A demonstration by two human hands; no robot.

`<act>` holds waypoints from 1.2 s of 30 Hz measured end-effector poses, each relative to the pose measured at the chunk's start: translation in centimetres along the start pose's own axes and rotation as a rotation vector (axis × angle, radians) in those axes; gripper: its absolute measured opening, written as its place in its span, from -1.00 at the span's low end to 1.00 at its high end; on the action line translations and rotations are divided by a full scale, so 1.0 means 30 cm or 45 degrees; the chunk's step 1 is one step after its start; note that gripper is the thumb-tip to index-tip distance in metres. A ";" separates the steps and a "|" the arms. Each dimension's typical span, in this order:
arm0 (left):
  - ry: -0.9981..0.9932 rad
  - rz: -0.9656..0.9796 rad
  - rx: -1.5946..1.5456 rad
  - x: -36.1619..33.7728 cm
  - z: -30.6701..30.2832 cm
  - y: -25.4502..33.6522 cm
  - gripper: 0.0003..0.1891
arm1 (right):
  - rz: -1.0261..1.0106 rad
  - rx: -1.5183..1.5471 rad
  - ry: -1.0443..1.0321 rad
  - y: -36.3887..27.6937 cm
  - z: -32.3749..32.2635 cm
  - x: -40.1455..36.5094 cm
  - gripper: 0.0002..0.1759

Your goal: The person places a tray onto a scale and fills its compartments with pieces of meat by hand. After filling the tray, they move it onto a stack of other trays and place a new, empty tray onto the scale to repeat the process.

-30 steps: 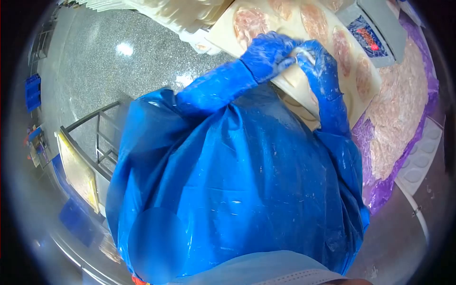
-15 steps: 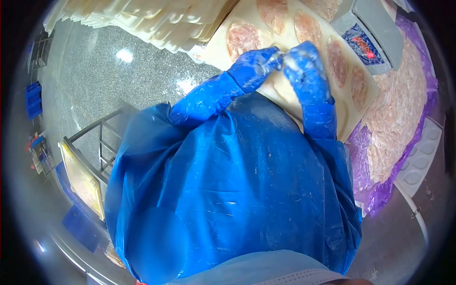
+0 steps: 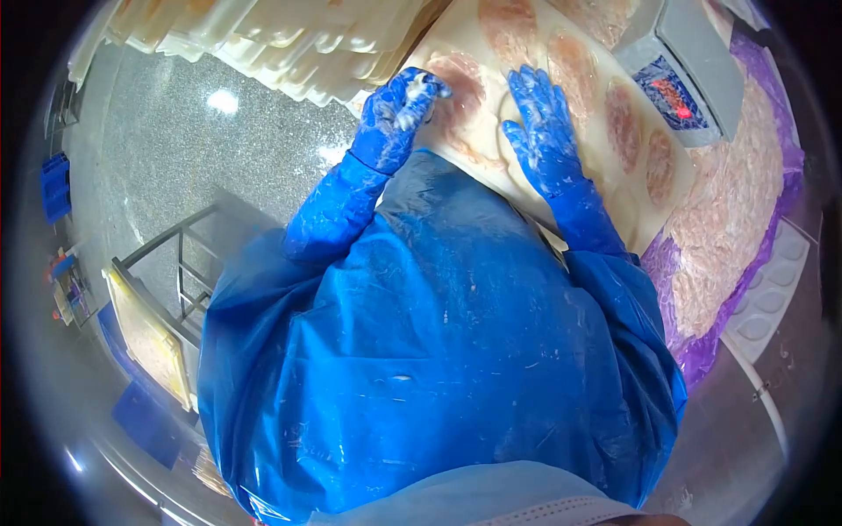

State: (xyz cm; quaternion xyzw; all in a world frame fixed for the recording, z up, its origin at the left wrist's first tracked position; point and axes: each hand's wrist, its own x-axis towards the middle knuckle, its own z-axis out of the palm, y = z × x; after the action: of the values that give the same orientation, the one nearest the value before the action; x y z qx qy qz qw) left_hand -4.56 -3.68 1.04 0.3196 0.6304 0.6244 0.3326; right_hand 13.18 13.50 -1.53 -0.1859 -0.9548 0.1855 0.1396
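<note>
A cream moulding tray [image 3: 605, 207] with oval hollows lies ahead of me, several of them filled with pink ground meat [image 3: 624, 124]. My right hand [image 3: 544, 131], in a wet blue glove smeared with pale residue, is spread flat over the tray's middle with its fingers stretched out. At the tray's left edge, my left hand [image 3: 396, 114] is closed, its gloved fingers curled beside a meat-filled oval [image 3: 458, 92]. Whitish paste clings to those fingers; whether they grip anything cannot be made out.
Stacked cream trays [image 3: 289, 53] stand at upper left. A grey device with a lit display [image 3: 674, 92] sits at upper right. Beside it, a heap of ground meat [image 3: 724, 219] rests on purple plastic film [image 3: 794, 158]. A black metal frame [image 3: 180, 263] stands left.
My hands have separated from near each other over the tray. The left moved left to the tray edge, still curled; the right opened and now lies flat.
</note>
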 end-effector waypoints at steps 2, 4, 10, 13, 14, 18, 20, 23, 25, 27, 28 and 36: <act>-0.007 0.004 0.032 -0.005 -0.006 0.008 -0.74 | -0.121 0.057 0.147 0.023 -0.015 0.047 -0.25; -0.039 0.014 0.071 -0.003 -0.008 0.022 -0.74 | -0.116 0.060 0.210 0.031 0.014 0.089 -0.24; -0.055 0.009 0.091 -0.023 -0.045 0.013 -0.73 | -0.056 0.228 -0.278 0.051 -0.050 0.160 -0.32; -0.071 -0.007 0.106 -0.032 -0.046 0.021 -0.72 | -0.356 -0.060 -0.016 0.033 -0.053 0.322 -0.30; -0.075 0.001 0.146 -0.035 -0.046 0.028 -0.72 | -0.544 -0.461 0.076 0.021 -0.055 0.375 -0.28; -0.062 -0.069 0.142 -0.054 -0.056 0.035 -0.72 | -0.356 -0.411 0.123 0.137 0.140 0.419 -0.15; -0.042 -0.100 -0.016 -0.081 -0.061 0.013 -0.74 | -0.258 -0.630 0.184 0.128 0.122 0.407 -0.25; -0.008 -0.014 0.018 -0.085 -0.077 0.036 -0.68 | -0.483 -1.072 0.242 0.329 0.261 0.508 -0.52; 0.057 -0.017 -0.074 -0.095 -0.091 0.020 -0.68 | -0.469 -1.153 0.199 0.289 0.231 0.492 -0.51; 0.128 -0.016 -0.149 -0.094 -0.114 -0.008 -0.64 | -0.365 -1.321 0.149 0.208 0.148 0.470 -0.49; 0.132 -0.023 -0.144 -0.079 -0.109 -0.006 -0.64 | -0.311 -1.400 0.125 0.175 0.119 0.460 -0.47; 0.256 0.166 -0.024 -0.018 -0.046 0.097 -0.68 | 0.318 0.586 0.350 0.154 -0.022 0.210 -0.34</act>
State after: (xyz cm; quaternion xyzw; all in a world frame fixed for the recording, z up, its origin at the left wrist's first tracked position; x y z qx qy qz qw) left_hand -5.42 -4.88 3.95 0.2924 0.6325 0.6796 0.2294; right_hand 9.16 20.25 -1.59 -0.2887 -0.8295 0.3860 0.2822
